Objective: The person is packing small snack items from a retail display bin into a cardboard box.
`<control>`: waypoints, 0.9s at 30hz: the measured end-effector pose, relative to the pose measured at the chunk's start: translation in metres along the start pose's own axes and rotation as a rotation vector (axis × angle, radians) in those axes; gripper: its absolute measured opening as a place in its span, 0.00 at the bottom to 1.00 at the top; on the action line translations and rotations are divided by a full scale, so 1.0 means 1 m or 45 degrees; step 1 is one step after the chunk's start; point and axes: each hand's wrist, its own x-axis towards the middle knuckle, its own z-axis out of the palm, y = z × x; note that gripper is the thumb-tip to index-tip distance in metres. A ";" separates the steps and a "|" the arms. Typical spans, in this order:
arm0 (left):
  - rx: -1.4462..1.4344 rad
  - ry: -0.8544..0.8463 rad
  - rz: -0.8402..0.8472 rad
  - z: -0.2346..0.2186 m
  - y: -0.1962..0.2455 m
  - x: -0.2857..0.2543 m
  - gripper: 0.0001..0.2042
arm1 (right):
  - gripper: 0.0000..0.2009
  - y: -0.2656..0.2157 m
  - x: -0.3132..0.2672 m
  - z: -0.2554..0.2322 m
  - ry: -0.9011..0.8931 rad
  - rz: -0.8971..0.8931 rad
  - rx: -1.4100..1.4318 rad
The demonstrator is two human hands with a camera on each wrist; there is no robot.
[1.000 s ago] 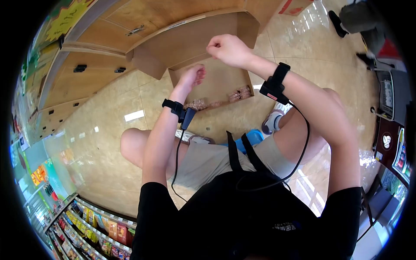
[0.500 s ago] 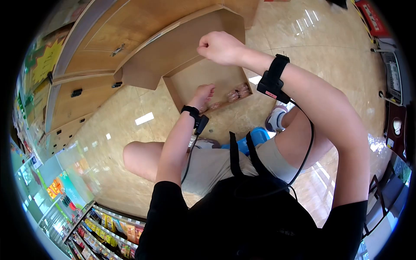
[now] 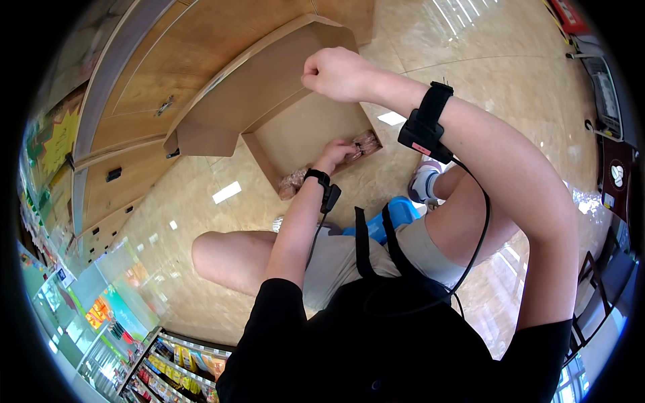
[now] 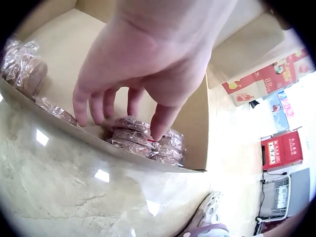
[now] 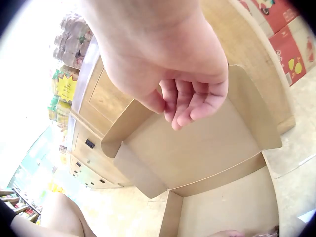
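A shallow cardboard box [image 3: 275, 124] with its lid flap raised stands on the floor. Along its near wall lie round brownish pieces in clear wrap: a stack [image 4: 129, 136] at the right, another stack [image 4: 170, 146] beside it, and a bundle [image 3: 293, 181] at the left. My left hand [image 3: 338, 154] reaches down over the near wall, fingers spread and bent downward. In the left wrist view its thumb tip is right at the stacks, and its fingers hang behind and left of them. My right hand [image 5: 173, 74] hovers above the raised flap, fingers loosely curled, holding nothing.
Wooden cabinets [image 3: 138, 114] stand behind the box. A blue object [image 3: 396, 215] lies beneath me between my legs. Snack shelves [image 3: 178, 366] are at the lower left. Red-and-white cartons [image 4: 269, 76] stand right of the box.
My left hand has moved down and right, from over the box's left side to the wrapped stacks. My right hand keeps about the same loosely curled pose; the view has shifted.
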 end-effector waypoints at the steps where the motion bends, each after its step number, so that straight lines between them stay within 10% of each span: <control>1: 0.025 -0.031 0.001 0.000 -0.003 0.003 0.26 | 0.12 0.001 0.000 0.000 0.005 -0.001 0.004; 18: -0.145 -0.134 0.010 -0.015 -0.033 0.019 0.14 | 0.13 -0.006 -0.004 -0.007 -0.028 -0.048 -0.014; 27: -0.217 -0.122 -0.167 -0.061 0.023 -0.049 0.16 | 0.13 -0.013 -0.004 -0.007 -0.036 -0.085 -0.019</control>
